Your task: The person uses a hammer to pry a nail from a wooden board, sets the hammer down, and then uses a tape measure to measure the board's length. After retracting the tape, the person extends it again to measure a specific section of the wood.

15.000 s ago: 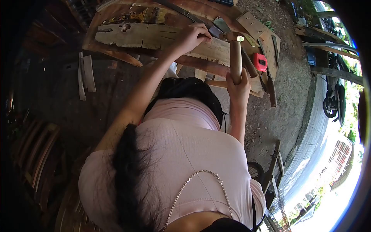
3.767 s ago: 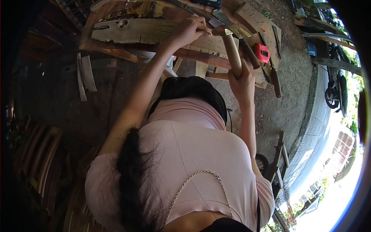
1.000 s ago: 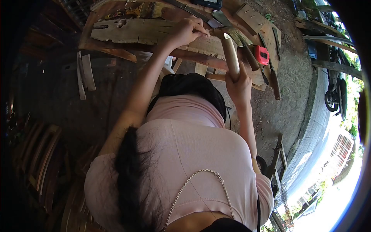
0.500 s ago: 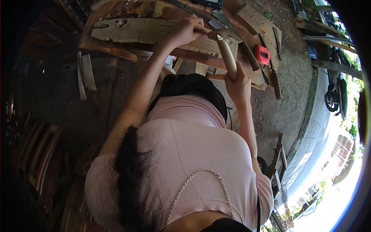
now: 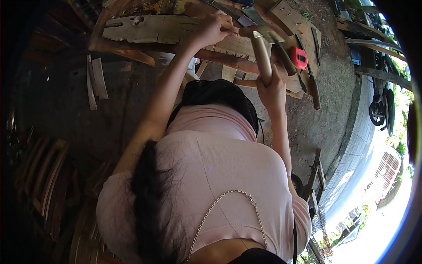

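My right hand point(image 5: 271, 88) is wrapped round the handle of a hammer point(image 5: 262, 57), whose blurred head is at the top near my left fingers. My left hand point(image 5: 215, 31) is closed in a pinch over a wooden board, with the fingertips beside the hammer head; a small thin piece seems to be between them, too small to make out. The long pale board point(image 5: 149, 33) with a knot hole lies across the workbench point(image 5: 228, 65). To the right of the hammer is a wooden-handled tool point(image 5: 286, 61), and beyond it a red tape measure point(image 5: 299, 58).
More hand tools, one with a wooden handle point(image 5: 314, 93), lie on the bench's right side by a wood block point(image 5: 285, 17). Two wood strips point(image 5: 97, 79) are on the ground at left. Curved wooden pieces point(image 5: 50, 176) stand at lower left. A motorcycle point(image 5: 381, 108) is far right.
The hammer has tilted more upright and its head has shifted slightly right and up, now blurred. My left hand keeps its pinch. The whole view has shifted slightly.
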Demonstrator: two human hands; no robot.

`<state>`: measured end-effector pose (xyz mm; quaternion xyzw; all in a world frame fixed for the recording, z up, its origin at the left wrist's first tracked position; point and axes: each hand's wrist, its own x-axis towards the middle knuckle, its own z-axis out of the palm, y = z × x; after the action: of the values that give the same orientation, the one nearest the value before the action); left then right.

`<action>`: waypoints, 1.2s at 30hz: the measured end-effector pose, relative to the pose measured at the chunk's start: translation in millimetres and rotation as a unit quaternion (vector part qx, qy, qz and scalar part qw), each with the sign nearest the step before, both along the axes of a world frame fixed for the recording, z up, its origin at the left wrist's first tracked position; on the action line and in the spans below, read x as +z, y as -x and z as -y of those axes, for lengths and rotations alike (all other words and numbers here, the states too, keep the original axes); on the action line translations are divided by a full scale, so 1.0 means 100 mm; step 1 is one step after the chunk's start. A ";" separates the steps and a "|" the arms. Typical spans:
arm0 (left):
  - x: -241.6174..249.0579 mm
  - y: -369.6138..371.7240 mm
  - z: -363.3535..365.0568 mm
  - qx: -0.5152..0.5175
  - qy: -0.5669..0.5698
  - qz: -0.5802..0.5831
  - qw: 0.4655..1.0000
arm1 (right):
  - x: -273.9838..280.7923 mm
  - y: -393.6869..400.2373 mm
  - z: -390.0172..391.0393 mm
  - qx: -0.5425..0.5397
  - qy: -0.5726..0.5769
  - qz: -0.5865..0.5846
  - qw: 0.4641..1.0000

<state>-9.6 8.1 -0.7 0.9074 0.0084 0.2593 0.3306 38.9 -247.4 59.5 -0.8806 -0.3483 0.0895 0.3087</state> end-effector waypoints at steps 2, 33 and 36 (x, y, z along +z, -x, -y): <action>0.01 -0.01 0.00 0.007 -0.016 -0.004 1.000 | 0.01 0.00 0.02 0.022 0.021 0.025 0.999; -0.01 0.00 0.01 -0.003 0.023 0.010 1.000 | 0.17 0.12 -0.03 -0.028 0.002 -0.055 0.998; 0.01 -0.02 -0.02 -0.012 0.016 0.007 1.000 | 0.01 0.08 -0.04 -0.002 0.003 0.000 1.000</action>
<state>-7.6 10.3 -0.2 0.9003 -0.0006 0.2616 0.3478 30.7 -243.0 60.5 -0.8824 -0.3460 0.0899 0.3060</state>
